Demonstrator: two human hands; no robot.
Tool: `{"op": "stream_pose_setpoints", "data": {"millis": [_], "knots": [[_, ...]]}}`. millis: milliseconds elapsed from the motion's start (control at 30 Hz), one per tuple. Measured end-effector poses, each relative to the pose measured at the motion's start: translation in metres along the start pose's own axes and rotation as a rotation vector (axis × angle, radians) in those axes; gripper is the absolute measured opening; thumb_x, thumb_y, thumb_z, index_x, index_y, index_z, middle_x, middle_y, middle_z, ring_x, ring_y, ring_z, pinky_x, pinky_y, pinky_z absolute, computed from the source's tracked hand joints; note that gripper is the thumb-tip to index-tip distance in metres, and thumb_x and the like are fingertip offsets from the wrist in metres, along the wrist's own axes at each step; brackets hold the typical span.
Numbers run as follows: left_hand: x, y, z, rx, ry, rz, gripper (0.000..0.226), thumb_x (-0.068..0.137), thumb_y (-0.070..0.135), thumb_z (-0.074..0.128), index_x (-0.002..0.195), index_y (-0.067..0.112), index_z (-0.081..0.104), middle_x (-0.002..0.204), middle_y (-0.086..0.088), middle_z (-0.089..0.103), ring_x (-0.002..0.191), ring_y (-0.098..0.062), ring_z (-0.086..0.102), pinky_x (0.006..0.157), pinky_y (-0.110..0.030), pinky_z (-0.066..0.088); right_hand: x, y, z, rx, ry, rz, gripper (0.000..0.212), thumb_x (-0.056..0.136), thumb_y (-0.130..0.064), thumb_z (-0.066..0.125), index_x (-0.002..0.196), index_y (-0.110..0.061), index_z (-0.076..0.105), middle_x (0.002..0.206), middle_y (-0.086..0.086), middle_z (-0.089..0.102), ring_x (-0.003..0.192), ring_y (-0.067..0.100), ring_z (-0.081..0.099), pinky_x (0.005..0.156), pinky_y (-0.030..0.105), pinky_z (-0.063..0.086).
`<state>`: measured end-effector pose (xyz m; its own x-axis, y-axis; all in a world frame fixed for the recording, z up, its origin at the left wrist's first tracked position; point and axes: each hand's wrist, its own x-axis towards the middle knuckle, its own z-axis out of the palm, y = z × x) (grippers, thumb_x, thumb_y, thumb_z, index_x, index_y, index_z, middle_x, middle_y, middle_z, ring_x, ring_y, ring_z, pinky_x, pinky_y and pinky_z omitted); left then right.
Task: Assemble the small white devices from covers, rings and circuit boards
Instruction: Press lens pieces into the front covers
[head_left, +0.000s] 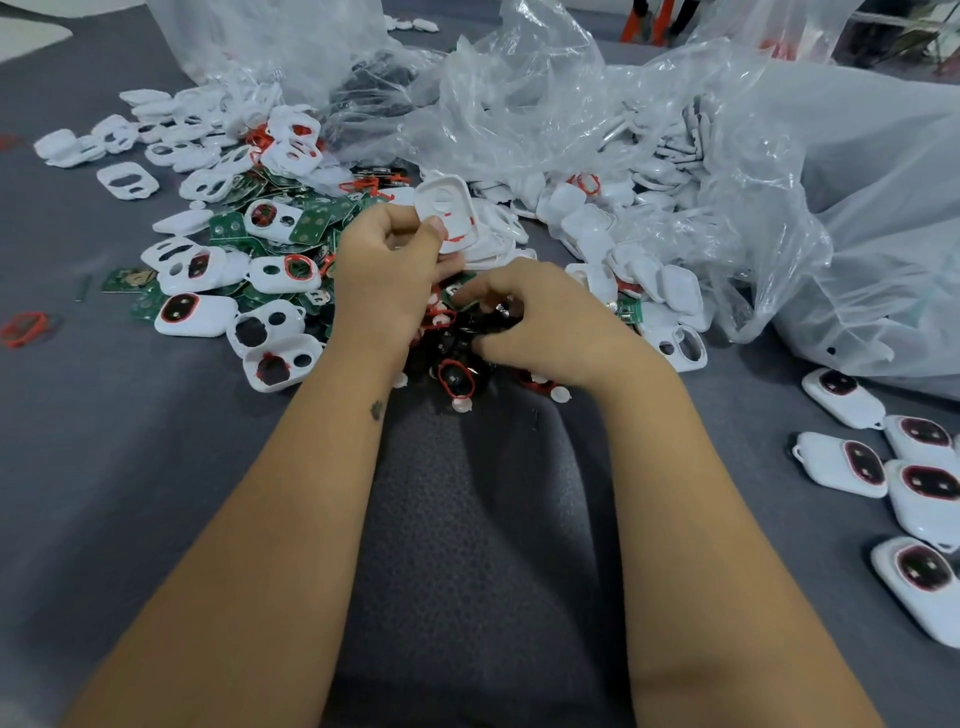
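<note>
While the left hand (387, 270) holds a white cover (448, 213) raised, the right hand (540, 322) digs in the parts heap for an insert.
Left grip: thumb and fingers pinch the cover, hollow side up, above the green circuit boards (311, 226). Right grip: fingers curled among black pieces and red rings (456, 378); whether anything is held cannot be told. Judgement: isolate one piece before lifting, keep the cover level. Finished devices (841, 397) lie on the tabletop (156, 467), far right.
</note>
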<state>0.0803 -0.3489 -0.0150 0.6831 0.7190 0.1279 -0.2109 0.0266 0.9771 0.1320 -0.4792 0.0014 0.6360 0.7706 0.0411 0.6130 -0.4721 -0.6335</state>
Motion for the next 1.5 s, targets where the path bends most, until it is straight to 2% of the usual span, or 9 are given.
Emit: {"op": "stream_pose_setpoints", "data": {"millis": [133, 367, 467, 567, 833, 1000, 1100, 1233, 1500], "knots": [[0.003, 0.000, -0.002, -0.069, 0.019, -0.030, 0.009, 0.093, 0.001, 0.058, 0.085, 0.006, 0.059, 0.088, -0.013, 0.067, 0.077, -0.021, 0.073, 0.068, -0.020, 0.055, 0.003, 0.002, 0.003, -0.143, 0.014, -0.062, 0.033, 0.081, -0.021, 0.072, 0.112, -0.033, 0.072, 0.097, -0.005, 0.050, 0.101, 0.015, 0.049, 0.085, 0.022, 0.040], [0.004, -0.001, -0.002, -0.110, 0.026, -0.044, 0.010, 0.092, -0.001, 0.056, 0.092, 0.007, 0.062, 0.079, -0.003, 0.070, 0.071, -0.014, 0.071, 0.067, -0.019, 0.055, 0.006, 0.006, 0.006, -0.030, 0.162, -0.001, 0.015, 0.084, -0.013, 0.070, 0.098, -0.020, 0.073, 0.081, -0.011, 0.061, 0.068, 0.003, 0.058, 0.065, 0.015, 0.044], [0.004, -0.001, -0.002, -0.110, 0.004, -0.032, 0.016, 0.092, -0.002, 0.055, 0.093, 0.009, 0.067, 0.077, 0.001, 0.072, 0.071, -0.010, 0.070, 0.068, -0.019, 0.055, 0.006, 0.007, 0.004, 0.185, 0.321, 0.012, 0.011, 0.084, -0.012, 0.070, 0.087, -0.022, 0.070, 0.074, -0.015, 0.062, 0.063, -0.002, 0.053, 0.062, 0.006, 0.042], [0.003, 0.001, -0.002, -0.108, 0.002, -0.030, 0.019, 0.092, -0.001, 0.056, 0.089, 0.011, 0.070, 0.080, -0.001, 0.073, 0.072, -0.013, 0.071, 0.066, -0.019, 0.055, 0.007, 0.006, 0.000, 0.412, 0.410, 0.005, 0.018, 0.091, -0.009, 0.062, 0.079, -0.022, 0.067, 0.069, -0.009, 0.065, 0.060, 0.000, 0.056, 0.064, 0.014, 0.047], [-0.001, 0.004, 0.002, -0.054, -0.041, -0.044, 0.016, 0.091, 0.000, 0.059, 0.083, 0.010, 0.068, 0.069, 0.004, 0.071, 0.065, -0.011, 0.070, 0.061, -0.018, 0.054, 0.002, 0.002, -0.006, 0.963, 0.360, 0.013, 0.016, 0.095, 0.004, 0.052, 0.100, -0.005, 0.065, 0.073, 0.003, 0.071, 0.060, 0.008, 0.062, 0.065, 0.021, 0.051], [-0.005, 0.006, 0.003, -0.093, -0.098, -0.076, 0.020, 0.092, 0.000, 0.054, 0.080, 0.007, 0.068, 0.071, -0.001, 0.072, 0.066, -0.013, 0.071, 0.062, -0.020, 0.056, 0.001, 0.000, -0.007, 0.986, 0.394, 0.046, 0.017, 0.093, 0.004, 0.056, 0.109, 0.007, 0.061, 0.083, 0.012, 0.070, 0.061, 0.010, 0.063, 0.066, 0.023, 0.052], [-0.006, 0.006, 0.005, -0.135, -0.122, -0.100, 0.021, 0.093, 0.000, 0.052, 0.080, 0.005, 0.068, 0.072, -0.003, 0.074, 0.067, -0.017, 0.072, 0.062, -0.021, 0.056, 0.001, -0.001, -0.007, 0.929, 0.438, 0.074, 0.010, 0.090, 0.002, 0.061, 0.097, -0.003, 0.067, 0.079, 0.008, 0.070, 0.062, 0.012, 0.063, 0.069, 0.028, 0.053], [-0.005, 0.004, 0.004, -0.114, -0.155, -0.084, 0.021, 0.094, 0.001, 0.052, 0.082, 0.006, 0.069, 0.080, -0.005, 0.075, 0.075, -0.022, 0.074, 0.064, -0.020, 0.056, 0.001, 0.001, -0.007, 0.817, 0.502, 0.088, 0.016, 0.086, 0.000, 0.068, 0.083, -0.016, 0.071, 0.065, -0.005, 0.067, 0.058, 0.005, 0.058, 0.058, 0.017, 0.048], [-0.004, 0.002, 0.005, -0.054, -0.165, -0.062, 0.019, 0.092, 0.002, 0.055, 0.085, 0.008, 0.071, 0.089, -0.008, 0.075, 0.084, -0.026, 0.074, 0.067, -0.020, 0.056, 0.005, 0.001, -0.003, 0.655, 0.504, 0.146, 0.020, 0.086, -0.009, 0.067, 0.074, -0.025, 0.069, 0.058, -0.009, 0.063, 0.053, 0.004, 0.056, 0.058, 0.019, 0.049]]}}
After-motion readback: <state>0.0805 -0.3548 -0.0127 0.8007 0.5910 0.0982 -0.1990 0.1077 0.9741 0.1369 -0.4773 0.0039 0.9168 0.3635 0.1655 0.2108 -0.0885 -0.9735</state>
